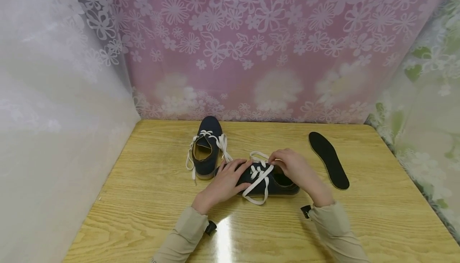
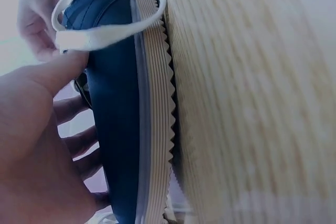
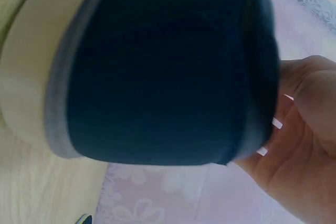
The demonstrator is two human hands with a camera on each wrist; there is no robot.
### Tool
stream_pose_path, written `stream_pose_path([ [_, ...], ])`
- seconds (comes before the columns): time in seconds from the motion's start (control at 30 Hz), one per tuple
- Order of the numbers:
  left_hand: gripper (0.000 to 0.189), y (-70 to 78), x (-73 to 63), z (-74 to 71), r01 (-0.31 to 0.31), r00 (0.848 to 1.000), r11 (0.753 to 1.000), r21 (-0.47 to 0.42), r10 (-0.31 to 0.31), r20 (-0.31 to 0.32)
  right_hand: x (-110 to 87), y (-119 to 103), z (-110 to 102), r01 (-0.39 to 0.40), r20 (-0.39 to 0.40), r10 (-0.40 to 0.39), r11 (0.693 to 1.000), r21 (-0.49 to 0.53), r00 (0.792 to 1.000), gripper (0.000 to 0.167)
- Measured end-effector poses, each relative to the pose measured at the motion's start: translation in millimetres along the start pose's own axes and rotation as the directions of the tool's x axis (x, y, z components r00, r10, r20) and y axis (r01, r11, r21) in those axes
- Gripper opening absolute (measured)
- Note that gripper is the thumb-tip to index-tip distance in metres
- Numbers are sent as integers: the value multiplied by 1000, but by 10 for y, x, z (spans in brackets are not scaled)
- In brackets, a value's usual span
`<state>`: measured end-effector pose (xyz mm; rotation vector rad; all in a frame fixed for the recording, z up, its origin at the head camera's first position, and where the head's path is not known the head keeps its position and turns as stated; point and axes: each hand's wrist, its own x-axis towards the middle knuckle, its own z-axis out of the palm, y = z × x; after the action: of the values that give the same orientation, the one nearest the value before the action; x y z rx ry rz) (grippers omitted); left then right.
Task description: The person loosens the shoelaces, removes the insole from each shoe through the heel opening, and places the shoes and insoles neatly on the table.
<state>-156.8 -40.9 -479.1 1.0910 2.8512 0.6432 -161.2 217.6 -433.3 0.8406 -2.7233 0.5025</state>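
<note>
A dark navy sneaker (image 1: 248, 183) with white laces lies sideways on the table, toe to the left and opening to the right. My left hand (image 1: 224, 181) holds its front part, thumb on the near side and fingers across the top; in the left wrist view the thumb (image 2: 58, 72) lies by a looped white shoelace (image 2: 105, 36). At the collar, my right hand (image 1: 292, 169) pinches the shoelace (image 1: 258, 181) beside the tongue. The right wrist view shows the sneaker's heel (image 3: 163, 77) large in front, partly hiding the fingertips.
A second navy sneaker (image 1: 210, 129) stands behind to the left, toe away, its white laces hanging loose at both sides. A black insole (image 1: 328, 159) lies flat on the right of the wooden table (image 1: 143, 199). Flowered cloth (image 1: 244, 55) hangs along the back edge.
</note>
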Motion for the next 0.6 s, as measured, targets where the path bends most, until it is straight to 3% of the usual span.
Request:
stream_pose_path([
  [0.1, 80, 4, 2, -11, -3, 1000, 1000, 16, 3, 14, -3, -8, -25, -4, -45, 4, 1000, 3, 999, 16],
  [0.27, 86, 12, 9, -16, -4, 1000, 999, 39, 4, 8, -17, -2, -52, 0, -7, -1, 1000, -22, 1000, 21],
  [0.37, 85, 21, 14, -17, -3, 1000, 999, 39, 3, -6, -22, 12, -59, -16, -6, 16, 999, -34, 1000, 12],
  [0.5, 86, 28, 19, -10, -4, 999, 999, 34, 5, -32, -11, 2, -89, -18, -137, 15, 1000, -24, 990, 7],
  [0.6, 88, 30, 21, -6, -5, 999, 1000, 21, 6, -41, 6, -30, -127, 30, -299, -33, 999, -13, 954, 15],
])
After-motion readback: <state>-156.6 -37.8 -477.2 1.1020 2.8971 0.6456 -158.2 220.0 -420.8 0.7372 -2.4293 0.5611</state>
